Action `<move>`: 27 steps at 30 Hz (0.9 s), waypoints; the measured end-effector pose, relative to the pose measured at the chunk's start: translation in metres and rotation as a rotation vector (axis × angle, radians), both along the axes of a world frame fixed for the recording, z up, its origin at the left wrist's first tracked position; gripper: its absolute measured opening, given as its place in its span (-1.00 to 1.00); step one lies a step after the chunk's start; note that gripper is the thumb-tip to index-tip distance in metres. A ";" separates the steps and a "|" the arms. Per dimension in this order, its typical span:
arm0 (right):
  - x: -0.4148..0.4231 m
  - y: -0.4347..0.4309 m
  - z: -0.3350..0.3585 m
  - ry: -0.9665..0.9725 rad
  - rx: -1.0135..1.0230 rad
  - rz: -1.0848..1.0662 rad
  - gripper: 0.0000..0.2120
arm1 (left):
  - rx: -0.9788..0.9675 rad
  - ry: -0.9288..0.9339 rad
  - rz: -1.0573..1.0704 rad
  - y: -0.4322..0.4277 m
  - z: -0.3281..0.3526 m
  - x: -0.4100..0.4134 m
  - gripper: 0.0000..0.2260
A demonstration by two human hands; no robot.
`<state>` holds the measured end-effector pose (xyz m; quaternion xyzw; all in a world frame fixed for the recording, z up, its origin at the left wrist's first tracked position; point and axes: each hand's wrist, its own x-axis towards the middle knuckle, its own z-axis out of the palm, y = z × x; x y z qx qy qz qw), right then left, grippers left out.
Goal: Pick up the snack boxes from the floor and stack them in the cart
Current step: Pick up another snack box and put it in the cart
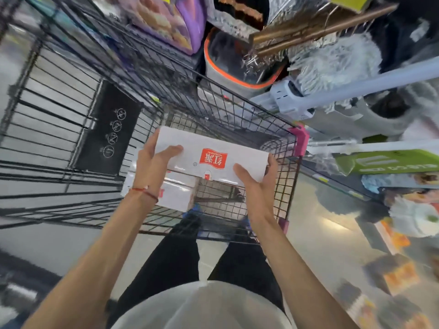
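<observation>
I hold a white snack box (209,155) with a red logo over the black wire cart (280,186). My left hand (154,165) grips its left end, with the thumb on top. My right hand (256,179) holds its right end from the side and beneath. A second white box (175,193) lies inside the cart basket directly below the held one. More boxes with orange print (394,274) lie on the shiny floor at the lower right, blurred.
The cart's black child-seat flap (109,129) stands at the left. Beyond the cart are an orange-rimmed bucket (232,67), grey mop heads (332,60) and a pale pole (380,81). Shelves with a green box (389,162) run along the right. My dark-trousered legs stand behind the cart.
</observation>
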<state>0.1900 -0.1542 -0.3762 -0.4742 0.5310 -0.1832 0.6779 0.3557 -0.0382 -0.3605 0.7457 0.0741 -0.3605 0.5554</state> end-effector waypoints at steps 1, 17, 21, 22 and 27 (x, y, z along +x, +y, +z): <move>0.010 0.002 -0.005 -0.001 -0.001 -0.001 -0.34 | 0.012 -0.001 -0.025 0.002 -0.007 0.011 -0.59; 0.123 0.006 -0.177 0.057 0.047 0.128 -0.31 | 0.194 -0.047 -0.199 0.007 -0.193 0.138 -0.66; 0.135 0.021 -0.205 0.073 0.058 0.173 -0.33 | 0.328 -0.045 -0.258 0.018 -0.227 0.161 -0.61; 0.137 0.024 -0.208 0.073 0.070 0.177 -0.33 | 0.362 -0.040 -0.280 0.019 -0.231 0.166 -0.56; 0.145 0.029 -0.219 0.149 0.139 0.227 -0.29 | 0.517 -0.043 -0.383 0.030 -0.248 0.175 -0.44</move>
